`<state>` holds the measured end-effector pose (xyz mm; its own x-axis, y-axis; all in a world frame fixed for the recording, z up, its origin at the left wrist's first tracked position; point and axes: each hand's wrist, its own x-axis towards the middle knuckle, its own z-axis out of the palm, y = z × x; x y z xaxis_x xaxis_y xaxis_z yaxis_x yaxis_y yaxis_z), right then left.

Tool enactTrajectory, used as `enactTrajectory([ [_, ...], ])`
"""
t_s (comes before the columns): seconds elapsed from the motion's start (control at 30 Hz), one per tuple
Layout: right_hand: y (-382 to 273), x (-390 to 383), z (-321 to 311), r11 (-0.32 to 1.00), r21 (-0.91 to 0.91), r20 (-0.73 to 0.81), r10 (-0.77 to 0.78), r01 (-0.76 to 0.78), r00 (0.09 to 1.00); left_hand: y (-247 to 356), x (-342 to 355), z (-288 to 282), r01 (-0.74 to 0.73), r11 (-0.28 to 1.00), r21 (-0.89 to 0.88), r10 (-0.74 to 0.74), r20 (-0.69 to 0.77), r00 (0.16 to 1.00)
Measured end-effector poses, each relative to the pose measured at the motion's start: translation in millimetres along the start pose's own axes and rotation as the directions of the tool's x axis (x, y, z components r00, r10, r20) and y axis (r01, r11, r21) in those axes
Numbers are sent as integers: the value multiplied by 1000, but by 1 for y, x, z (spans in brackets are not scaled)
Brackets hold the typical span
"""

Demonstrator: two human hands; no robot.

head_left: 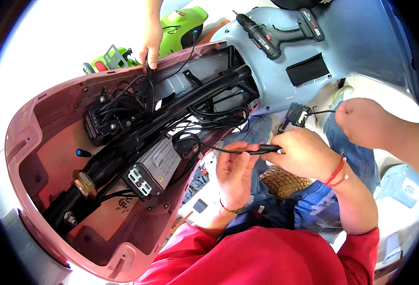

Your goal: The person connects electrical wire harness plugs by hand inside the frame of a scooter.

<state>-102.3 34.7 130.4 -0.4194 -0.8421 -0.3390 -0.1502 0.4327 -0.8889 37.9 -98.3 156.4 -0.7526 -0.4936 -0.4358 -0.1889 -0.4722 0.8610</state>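
Observation:
My left hand (235, 173) pinches a thin black cable (209, 145) between thumb and fingertips, close to its thicker end. Wrapped round the black cable connector (269, 148) is my right hand (304, 152), with a red cord bracelet at the wrist. The cable runs back to a bundle of black wires (219, 116) inside the pink scooter body shell (26, 130). Beneath that bundle sits a silver controller box (157, 164) with a pale socket at its end. What my right fingers cover of the connector is hidden.
A co-worker's hand (152, 45) grips wires at the shell's far edge; another person's fist (359, 121) holds a cable from a small black part (297, 114). A cordless drill (276, 35) lies on a light blue panel (271, 78). A black frame tube (157, 121) crosses the shell.

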Motion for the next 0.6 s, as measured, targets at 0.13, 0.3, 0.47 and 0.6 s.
enactTrajectory([
  [0.13, -12, -1, -22, 964, 265, 6, 25, -26, 1000, 9, 4, 1, -27, 989, -146, 30, 20, 999],
  [0.3, -11, -7, -28, 951, 307, -3, 40, -38, 999, 17, 10, 14, 39, 987, -156, -35, 29, 999],
  [0.47, -10, -6, -24, 974, 220, -50, 64, -51, 997, 20, -18, -4, -17, 966, 258, -8, 95, 995],
  [0.6, 1, -4, -6, 999, 51, -135, 3, 4, 991, 32, 1, -15, -397, 748, 532, 332, 219, 918],
])
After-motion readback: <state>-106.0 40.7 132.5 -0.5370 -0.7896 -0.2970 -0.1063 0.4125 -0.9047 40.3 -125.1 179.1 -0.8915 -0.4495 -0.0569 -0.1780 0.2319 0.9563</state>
